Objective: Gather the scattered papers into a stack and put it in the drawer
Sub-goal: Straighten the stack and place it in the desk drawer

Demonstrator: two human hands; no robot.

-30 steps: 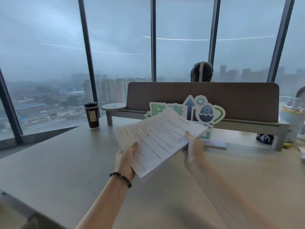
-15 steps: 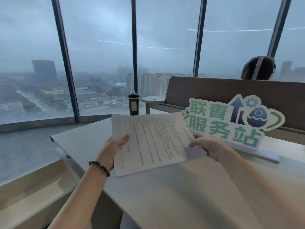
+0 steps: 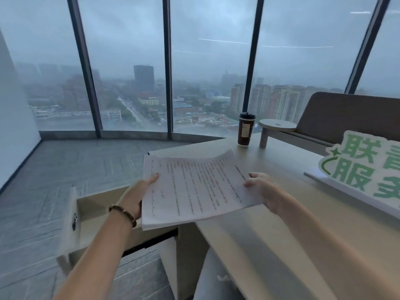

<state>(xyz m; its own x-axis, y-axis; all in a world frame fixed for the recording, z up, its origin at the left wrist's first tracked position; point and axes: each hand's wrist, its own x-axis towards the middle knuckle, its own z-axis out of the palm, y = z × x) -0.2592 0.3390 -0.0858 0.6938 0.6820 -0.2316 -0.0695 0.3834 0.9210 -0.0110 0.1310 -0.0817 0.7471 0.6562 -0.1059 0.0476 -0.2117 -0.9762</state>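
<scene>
I hold a stack of printed white papers (image 3: 194,187) in both hands, above the table's left end. My left hand (image 3: 135,195), with a bead bracelet on the wrist, grips the stack's left edge, thumb on top. My right hand (image 3: 263,189) grips the right edge. Below the stack's left part, an open light wooden drawer (image 3: 91,215) sticks out leftward from under the table, its front panel at the far left. The drawer's inside is partly hidden by my left arm and the papers.
The pale table (image 3: 281,224) runs to the right. On it stand a dark coffee cup (image 3: 246,129) near the far corner, a green and white sign (image 3: 365,169) and a wooden divider with a small round shelf (image 3: 277,124). Grey carpet and tall windows lie to the left.
My view and both hands have swung left with the stack. The stack has gone from over the table's middle to its left end, and the open drawer has come into view.
</scene>
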